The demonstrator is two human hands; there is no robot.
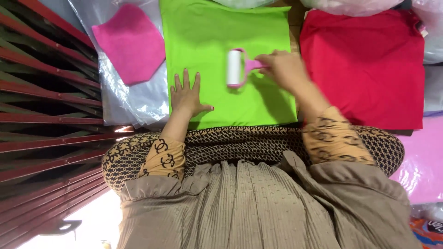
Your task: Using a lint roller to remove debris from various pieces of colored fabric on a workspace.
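A folded bright green cloth (221, 27) lies flat in front of me. My left hand (187, 94) rests palm down on its near left part, fingers spread. My right hand (286, 69) grips the pink handle of a lint roller (235, 68), whose white roll lies on the green cloth at its middle. The right hand looks slightly blurred.
A pink cloth piece (129, 41) lies on a clear plastic bag (134, 101) at the left. A folded red cloth (369, 69) sits at the right, a pink bagged sheet (424, 166) beyond it. A dark red metal shutter (41, 92) runs along the left.
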